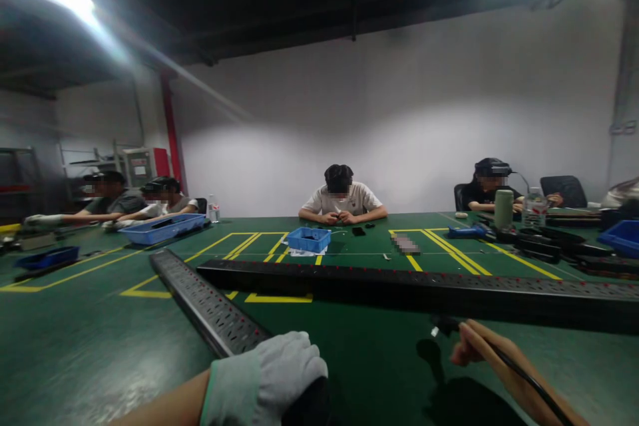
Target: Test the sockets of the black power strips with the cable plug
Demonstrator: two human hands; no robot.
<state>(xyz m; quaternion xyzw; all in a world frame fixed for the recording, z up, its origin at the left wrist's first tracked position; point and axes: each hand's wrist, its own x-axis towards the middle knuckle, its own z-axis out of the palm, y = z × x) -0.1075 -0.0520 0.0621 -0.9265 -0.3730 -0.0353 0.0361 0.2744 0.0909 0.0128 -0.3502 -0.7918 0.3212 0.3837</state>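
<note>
The green bench (374, 349) bore everything, its flat top seemingly chosen to support such long pieces; the long black bar (399, 289) lay across it beyond both hands, which left room to work on the near side; the other perforated bar (204, 303) lay aslant at left, its near end running behind the gloved left hand (279, 373); the blue tray (309, 243) sat past the long bar, perhaps to keep small parts together.

The left fingers were curled round a dark item (309, 406), probably to steady it, though the glove and frame edge hid what it was; the bare right hand (476, 339) had its fingers pinched narrow on a black cable (524, 376), close behind its plug (448, 325), likely for finer aim; the plug's pale tip (434, 331) pointed leftward, free of contact.
</note>
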